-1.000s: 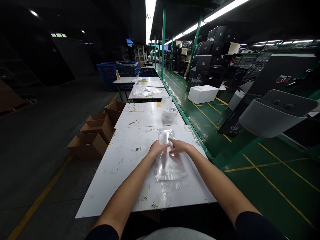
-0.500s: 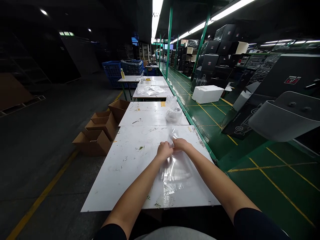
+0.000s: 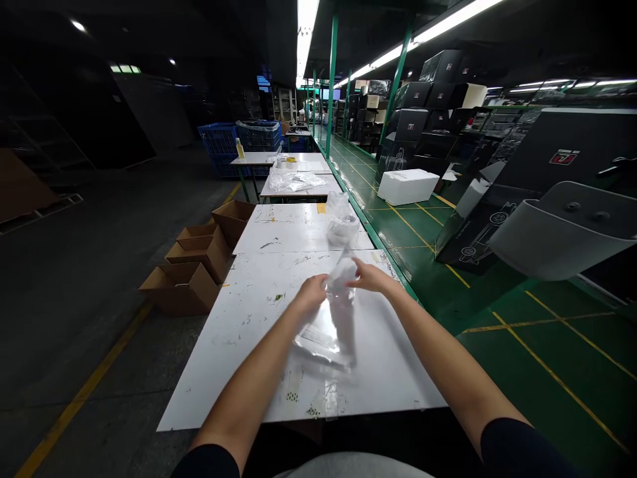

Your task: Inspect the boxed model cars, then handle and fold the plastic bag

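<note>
Left hand: the left hand [image 3: 311, 293] sits at the left side of the bag's upper part, fingers lightly curled and closed together against the film; whether they pinch it, I cannot tell.

Right hand: the right hand [image 3: 367, 277] reaches in from the right, fingers extended and close together, their tips on the film; any grip is hidden too.

Bag: the clear plastic bag [image 3: 331, 332] lies between and below the hands at the centre of the frame, its upper end raised and tilted, its lower end on the table. Any contents are too blurred to tell.

Handling: it should be very light, soft and slippery — likely to slide or crumple, so the flat sealed edges look the surest hold.

Table: a scuffed white workbench [image 3: 239, 345] runs up the frame's centre beneath it.

Nearby: a second clear bag [image 3: 343, 226] lies just ahead, on the next table; flattened cardboard boxes [image 3: 182, 289] stand on the floor at left — open, not flat, on a closer look — and a white foam box [image 3: 408, 187] sits at right.
</note>
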The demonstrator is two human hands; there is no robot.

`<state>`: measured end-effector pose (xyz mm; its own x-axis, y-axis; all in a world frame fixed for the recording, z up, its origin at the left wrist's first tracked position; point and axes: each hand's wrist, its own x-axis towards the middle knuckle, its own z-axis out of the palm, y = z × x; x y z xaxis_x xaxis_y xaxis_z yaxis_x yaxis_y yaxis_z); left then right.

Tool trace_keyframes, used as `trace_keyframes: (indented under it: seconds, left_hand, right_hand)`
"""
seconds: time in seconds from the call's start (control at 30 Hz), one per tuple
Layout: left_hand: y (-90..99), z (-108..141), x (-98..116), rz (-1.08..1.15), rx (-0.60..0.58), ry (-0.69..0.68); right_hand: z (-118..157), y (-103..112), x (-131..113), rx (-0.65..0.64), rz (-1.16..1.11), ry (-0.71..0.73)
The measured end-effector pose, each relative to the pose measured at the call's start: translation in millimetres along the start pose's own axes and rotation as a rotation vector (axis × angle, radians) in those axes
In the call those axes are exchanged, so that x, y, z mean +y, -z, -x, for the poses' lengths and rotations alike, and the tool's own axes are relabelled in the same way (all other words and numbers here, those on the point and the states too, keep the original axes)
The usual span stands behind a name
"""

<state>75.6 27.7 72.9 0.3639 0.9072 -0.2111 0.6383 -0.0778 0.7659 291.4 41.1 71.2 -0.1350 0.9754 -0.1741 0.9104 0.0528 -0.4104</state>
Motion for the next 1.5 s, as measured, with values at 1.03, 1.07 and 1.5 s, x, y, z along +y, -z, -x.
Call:
trace_keyframes:
  seconds: [1.03, 1.07, 1.5]
  left_hand:
    - [40.4, -14.8, -21.0, -0.097, -0.446, -0.055]
    - [45.7, -12.3, -24.0, -0.117, -0.391, -0.027]
    - [81.2, 32.1, -100.0, 0.600, -0.009, 0.421]
  right_hand:
    - [17.1, -43.0, 19.0, -0.274, -1.027, -0.204]
    - [16.9, -43.0, 20.2, -0.247, -1.040, -0.215]
    - [36.0, -30.1, 39.4, -0.021, -1.285, -0.413]
